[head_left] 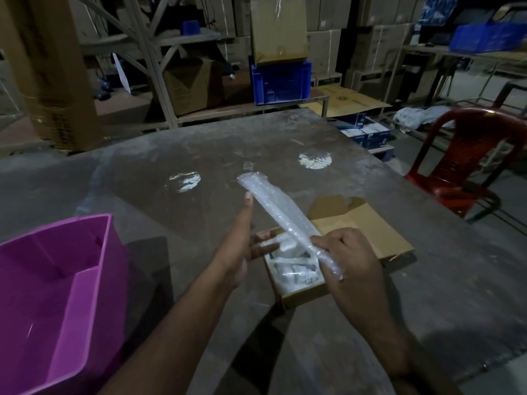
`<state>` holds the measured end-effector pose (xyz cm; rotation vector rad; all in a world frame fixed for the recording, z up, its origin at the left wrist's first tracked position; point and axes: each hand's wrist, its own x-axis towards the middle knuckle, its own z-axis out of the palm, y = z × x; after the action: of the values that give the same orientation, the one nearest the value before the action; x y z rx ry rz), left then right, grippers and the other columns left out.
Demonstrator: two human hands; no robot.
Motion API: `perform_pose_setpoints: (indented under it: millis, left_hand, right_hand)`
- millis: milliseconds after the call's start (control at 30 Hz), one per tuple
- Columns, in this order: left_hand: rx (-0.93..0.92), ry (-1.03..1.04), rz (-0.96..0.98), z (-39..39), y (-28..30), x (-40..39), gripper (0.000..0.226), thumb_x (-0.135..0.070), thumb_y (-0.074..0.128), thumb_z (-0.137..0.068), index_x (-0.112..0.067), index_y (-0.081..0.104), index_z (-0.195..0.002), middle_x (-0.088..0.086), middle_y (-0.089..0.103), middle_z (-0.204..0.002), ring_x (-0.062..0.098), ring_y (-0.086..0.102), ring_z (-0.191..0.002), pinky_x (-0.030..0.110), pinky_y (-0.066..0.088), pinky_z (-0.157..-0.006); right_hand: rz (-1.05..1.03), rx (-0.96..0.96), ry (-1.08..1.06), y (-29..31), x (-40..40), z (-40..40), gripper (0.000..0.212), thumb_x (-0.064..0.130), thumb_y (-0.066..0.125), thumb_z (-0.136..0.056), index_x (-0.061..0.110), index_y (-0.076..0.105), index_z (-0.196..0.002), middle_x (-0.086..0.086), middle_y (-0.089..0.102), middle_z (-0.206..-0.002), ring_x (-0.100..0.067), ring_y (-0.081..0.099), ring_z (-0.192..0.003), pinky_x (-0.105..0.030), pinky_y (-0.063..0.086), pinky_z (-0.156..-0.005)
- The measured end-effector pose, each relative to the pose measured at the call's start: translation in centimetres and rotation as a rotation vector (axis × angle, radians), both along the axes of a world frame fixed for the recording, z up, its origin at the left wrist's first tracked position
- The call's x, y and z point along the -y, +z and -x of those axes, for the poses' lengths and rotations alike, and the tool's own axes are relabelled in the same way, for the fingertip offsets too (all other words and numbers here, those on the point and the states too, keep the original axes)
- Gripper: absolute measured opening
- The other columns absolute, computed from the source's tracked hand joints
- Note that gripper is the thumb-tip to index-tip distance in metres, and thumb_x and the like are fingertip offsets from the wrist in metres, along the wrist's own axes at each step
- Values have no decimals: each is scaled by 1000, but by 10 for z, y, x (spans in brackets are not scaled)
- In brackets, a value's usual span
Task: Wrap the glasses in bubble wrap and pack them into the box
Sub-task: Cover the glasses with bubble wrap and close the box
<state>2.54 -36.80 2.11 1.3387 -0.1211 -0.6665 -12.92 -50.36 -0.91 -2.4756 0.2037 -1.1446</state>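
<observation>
A grey table is seen in a dim storeroom. At its near left edge a pink plastic bin is set, open at the top. A red plastic chair is placed off the table's far right corner. Behind the table, a blue crate is stood on a low shelf, with a brown carton set in it, and stacked cartons are ranged along the back wall.

Near the middle of the table an open cardboard box is laid, its flap spread to the far right. Wrapped bundles are already packed inside; their contents cannot be made out.

A long bubble wrap roll is held above the box. Its long axis is tilted, the near end pointed to the right and the far end raised toward the far left. The near end is gripped by the right hand, fingers curled round it. The left hand is held open beside the roll, fingers straight, its upper fingertip close to the roll's far part; contact cannot be told. Part of the box's inside is hidden by both hands.
</observation>
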Motion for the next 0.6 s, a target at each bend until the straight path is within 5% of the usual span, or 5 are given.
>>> perform_pose_setpoints:
  millis: [133,200,300,400,600]
  left_hand:
    - [-194,-146,250,3,2,3,85,-79,30,-91,-13,60,-135,14,69,-130,27,67,-119,49,52,-102]
    - [-172,-108,236,0,1,4,68,-69,37,-96,-16,65,-129,10,72,-124,23,70,-114,43,53,-99]
    - [-150,-40,104,-7,-11,7,47,-40,61,-98,-9,62,-134,9,76,-114,22,74,-100,38,59,-88]
    - [-139,-1,93,-8,-15,8,38,-26,67,-96,-6,64,-129,7,78,-103,20,76,-88,33,62,-73]
    - [-127,-59,133,-8,-13,9,45,-24,74,-90,-3,64,-129,19,72,-121,34,70,-112,51,53,-101]
  right_hand:
    - [71,-113,49,-14,-3,-4,53,-3,85,-68,13,73,-117,-1,58,-102,-17,52,-98,-30,48,-76]
    - [18,-190,177,-16,-3,-3,58,4,81,-69,22,70,-123,5,56,-112,-13,51,-106,-31,49,-84]
    - [-171,-302,373,-14,-3,2,51,41,81,-75,32,69,-124,17,56,-121,-7,52,-120,-25,45,-98]
    - [-440,-260,352,-10,5,4,49,59,78,-74,32,72,-115,21,58,-119,-8,54,-122,-22,43,-102]
    - [-733,-253,91,-7,28,-15,95,88,60,-67,36,43,-144,19,45,-139,-5,51,-124,-31,45,-101]
